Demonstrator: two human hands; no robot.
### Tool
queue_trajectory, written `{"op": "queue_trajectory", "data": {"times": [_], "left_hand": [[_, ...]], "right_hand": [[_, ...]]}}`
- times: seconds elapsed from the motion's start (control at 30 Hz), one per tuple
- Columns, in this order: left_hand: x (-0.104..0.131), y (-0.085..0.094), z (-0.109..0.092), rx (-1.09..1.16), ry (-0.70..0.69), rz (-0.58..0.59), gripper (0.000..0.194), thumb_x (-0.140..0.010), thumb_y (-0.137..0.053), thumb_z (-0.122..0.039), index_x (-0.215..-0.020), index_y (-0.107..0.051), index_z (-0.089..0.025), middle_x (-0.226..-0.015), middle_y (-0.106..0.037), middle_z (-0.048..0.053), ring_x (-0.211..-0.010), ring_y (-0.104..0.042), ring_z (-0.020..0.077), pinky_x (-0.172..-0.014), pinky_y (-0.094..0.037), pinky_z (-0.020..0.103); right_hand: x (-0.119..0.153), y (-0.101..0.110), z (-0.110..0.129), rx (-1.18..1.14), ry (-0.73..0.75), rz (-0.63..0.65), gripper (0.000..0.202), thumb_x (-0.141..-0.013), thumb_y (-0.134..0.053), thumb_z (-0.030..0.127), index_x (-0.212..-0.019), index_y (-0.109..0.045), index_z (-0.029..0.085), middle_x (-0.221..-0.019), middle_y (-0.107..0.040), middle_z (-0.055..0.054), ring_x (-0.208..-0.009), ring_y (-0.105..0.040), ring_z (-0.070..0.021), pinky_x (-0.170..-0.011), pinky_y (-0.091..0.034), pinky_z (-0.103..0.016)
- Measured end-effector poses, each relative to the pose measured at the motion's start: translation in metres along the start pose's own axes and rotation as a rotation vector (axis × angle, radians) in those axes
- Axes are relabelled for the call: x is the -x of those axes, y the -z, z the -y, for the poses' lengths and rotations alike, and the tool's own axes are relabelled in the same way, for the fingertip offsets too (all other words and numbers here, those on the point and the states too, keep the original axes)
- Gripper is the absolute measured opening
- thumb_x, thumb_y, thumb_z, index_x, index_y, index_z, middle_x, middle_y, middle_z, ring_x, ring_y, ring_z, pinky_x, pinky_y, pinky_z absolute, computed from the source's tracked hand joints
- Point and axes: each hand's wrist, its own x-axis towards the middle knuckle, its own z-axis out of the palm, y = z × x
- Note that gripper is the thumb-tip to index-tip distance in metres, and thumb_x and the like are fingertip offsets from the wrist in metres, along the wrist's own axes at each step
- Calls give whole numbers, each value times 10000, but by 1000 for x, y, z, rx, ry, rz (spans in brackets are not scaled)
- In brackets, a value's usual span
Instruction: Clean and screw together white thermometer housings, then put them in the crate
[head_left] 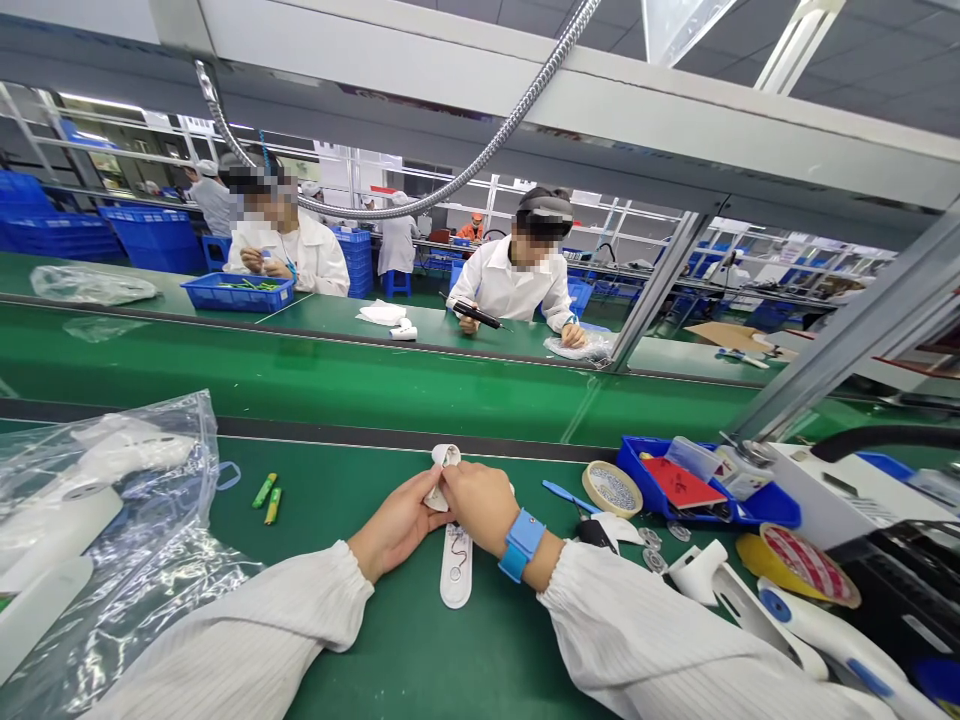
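Note:
A white plastic device housing (455, 585) lies in front of me, its long handle part pointing toward me and a thin dark wire running inside it. The rounded head end (445, 455) rises just beyond my fingertips. My left hand (401, 517) grips the housing from the left near this end, fingers closed. From the right, my right hand (484, 507), with a blue wrist strap (522, 545), closes over the same end. Its fingers hide the middle of the housing, so any small part pinched there cannot be made out.
Two green batteries (269, 498) and a clear bag of white housings (202, 500) lie left. To the right are a blue-handled screwdriver (570, 495), a roll of tape (611, 488), a blue bin (761, 505) and white device parts (750, 600). Co-workers sit opposite, beyond a green channel.

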Motion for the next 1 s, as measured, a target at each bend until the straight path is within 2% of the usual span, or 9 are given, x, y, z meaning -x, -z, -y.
{"op": "queue_trajectory", "data": {"times": [0.23,0.47,0.6,0.77,0.93,1.0], "left_hand": [[-1,3,1,-34,18,0,232,-827,-518,-350,-934,-573,-152,-761,-659,45,-733,-620,165,-747,-484,335],[2,-1,-3,-91,22,14,244,-812,-539,-353,-851,-589,-117,-683,-644,51,-619,-605,142,-662,-491,288],[1,-2,-3,-121,3,-1,237,-806,-547,-353,-866,-582,-127,-690,-632,40,-601,-595,126,-663,-496,280],[-1,-2,-4,-230,-27,-62,275,-823,-499,-385,-840,-574,-122,-714,-621,61,-640,-603,143,-706,-508,316],[-4,5,-17,-479,-158,-204,372,-769,-542,-425,-996,-544,-130,-796,-595,67,-687,-604,187,-706,-496,379],[-4,8,-22,-589,-269,-326,486,-738,-574,-420,-1135,-462,-163,-958,-552,89,-872,-576,235,-792,-456,419]], "right_hand": [[-14,12,2,185,36,75,234,-842,-399,223,-860,-623,161,-881,-670,-123,-830,-627,-220,-691,-429,-298],[-24,15,-9,38,30,53,141,-708,-510,222,-717,-645,182,-761,-681,-89,-762,-621,-231,-644,-403,-293],[-26,7,-18,-207,33,10,48,-638,-560,192,-613,-601,191,-618,-628,-12,-639,-572,-162,-587,-362,-247],[-28,0,-24,-650,-41,-82,81,-595,-576,164,-547,-513,179,-471,-445,79,-466,-385,-65,-486,-295,-193],[-15,24,-33,-1114,-204,-170,126,-631,-584,258,-589,-496,179,-444,-328,103,-400,-223,-40,-391,-192,-186],[1,39,-41,-1279,-274,-181,150,-629,-606,276,-592,-492,186,-433,-267,114,-389,-158,-36,-364,-135,-187]]}}
